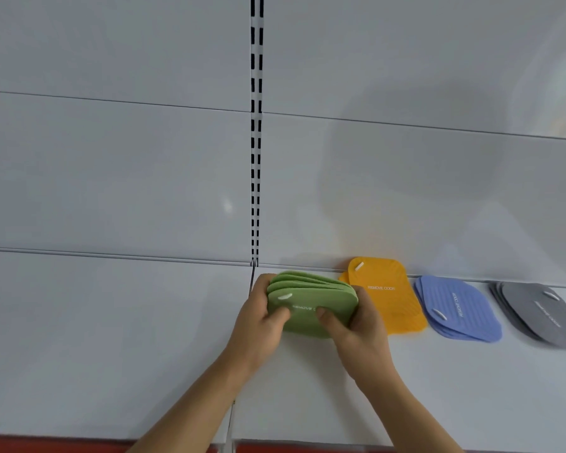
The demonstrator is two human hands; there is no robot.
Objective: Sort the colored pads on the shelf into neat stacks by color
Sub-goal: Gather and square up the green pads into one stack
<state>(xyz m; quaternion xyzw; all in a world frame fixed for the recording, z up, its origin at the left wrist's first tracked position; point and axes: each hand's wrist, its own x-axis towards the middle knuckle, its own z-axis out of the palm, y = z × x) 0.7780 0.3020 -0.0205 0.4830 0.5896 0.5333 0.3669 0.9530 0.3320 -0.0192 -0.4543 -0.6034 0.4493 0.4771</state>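
Head camera, looking forward and down at a white shelf with a white back panel and a slotted upright running down the centre of the frame. Just below centre, both hands hold a bundle of green pads off the shelf surface. The left hand grips its left edge with the thumb curled over the top pad; the right hand grips the right edge the same way. The pads fan slightly at their far edges, so the hands squeezing from both sides look meant to square the bundle before it is set down. To the right, along the back of the shelf, three stacks already lie flat: orange pads just beside the right hand, then blue pads, then grey pads near the right edge, each stack slightly splayed. No container is in view; the shelf itself holds the stacks.
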